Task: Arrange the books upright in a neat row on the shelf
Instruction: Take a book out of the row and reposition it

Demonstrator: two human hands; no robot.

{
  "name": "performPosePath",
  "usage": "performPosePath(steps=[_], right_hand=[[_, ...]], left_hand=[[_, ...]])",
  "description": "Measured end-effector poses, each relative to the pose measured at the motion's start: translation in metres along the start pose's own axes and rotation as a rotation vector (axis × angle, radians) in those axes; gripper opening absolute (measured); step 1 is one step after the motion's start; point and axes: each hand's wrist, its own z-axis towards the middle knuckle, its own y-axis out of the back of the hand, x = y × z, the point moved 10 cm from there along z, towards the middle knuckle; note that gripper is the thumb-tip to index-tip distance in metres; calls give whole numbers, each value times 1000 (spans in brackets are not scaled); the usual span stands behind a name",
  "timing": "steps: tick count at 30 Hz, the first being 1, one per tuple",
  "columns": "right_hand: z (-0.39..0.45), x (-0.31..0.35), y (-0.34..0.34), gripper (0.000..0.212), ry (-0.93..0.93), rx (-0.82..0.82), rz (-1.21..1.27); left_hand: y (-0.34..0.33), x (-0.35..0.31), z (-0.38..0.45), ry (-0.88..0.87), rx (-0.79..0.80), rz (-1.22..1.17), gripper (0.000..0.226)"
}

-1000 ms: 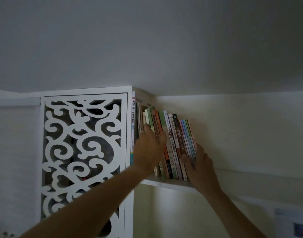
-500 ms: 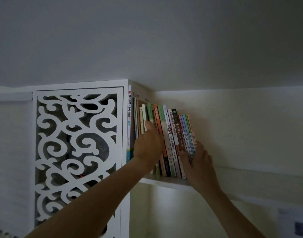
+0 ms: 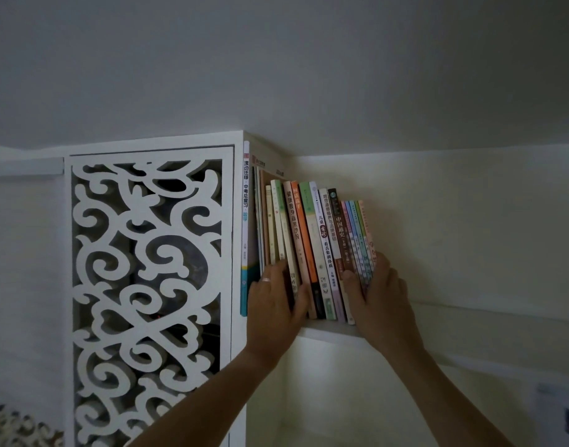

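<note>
Roughly fifteen books (image 3: 312,246) stand spine-out in a row on the white shelf (image 3: 328,332), packed into the left corner against the cabinet side, most leaning slightly left at the top. Tall white-and-teal book (image 3: 245,227) sits at the far left, flush with the cabinet edge; orange spine (image 3: 304,240) near the middle; thin pastel spines at the right end. Your left hand (image 3: 275,301) lies flat on the lower spines at the left part of the row, fingers spread and pressing, a ring (image 3: 265,279) on one finger. Your right hand (image 3: 378,296) cups the right end of the row, thumb (image 3: 352,283) on the spines in front, fingers wrapped round the outer cover of the last book, squeezing the row leftward. Shelf to the right of your right hand is bare. Carved white scrollwork panel (image 3: 147,285) fills the cabinet front on the left. Plain wall behind, ceiling above, light dim.
</note>
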Motion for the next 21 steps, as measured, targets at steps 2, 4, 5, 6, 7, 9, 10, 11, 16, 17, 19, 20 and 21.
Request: performPosePath(steps=[2, 4, 5, 6, 7, 9, 10, 11, 16, 17, 19, 20, 21], right_hand=[[-1, 0, -1, 73, -3, -1, -8], [-1, 0, 0, 72, -6, -6, -11], [-1, 0, 0, 71, -6, -8, -13], [-1, 1, 0, 71, -5, -6, -15], [-1, 1, 0, 71, -5, -2, -16], [-2, 1, 0, 70, -8, 3, -11], [-3, 1, 1, 70, -9, 4, -10], [-3, 2, 2, 71, -8, 1, -14], [-3, 4, 4, 75, -9, -19, -48], [-4, 3, 4, 76, -10, -22, -48], [-6, 4, 4, 78, -15, -19, -58], [-7, 5, 5, 80, -22, -18, -67], [-7, 6, 5, 81, -27, -22, -81]], left_hand=[[-1, 0, 0, -7, -6, 14, 28], [-3, 0, 0, 0, 2, 20, 27], [-4, 2, -1, 5, 11, 16, 29], [-5, 2, -2, 9, 20, 12, 31], [-5, 3, -2, 10, 26, 15, 31], [-5, 2, -2, 4, 31, 33, 29], [-4, 2, -2, 4, 31, 44, 28], [-4, 2, -3, 2, 35, 64, 28], [-11, 0, -7, 76, 94, 131, 36], [-10, -1, -8, 107, 97, 112, 37], [-8, -8, -10, 154, 120, -4, 41], [-7, -13, -12, 179, 137, -88, 44], [-3, -18, -15, 197, 141, -151, 47]])
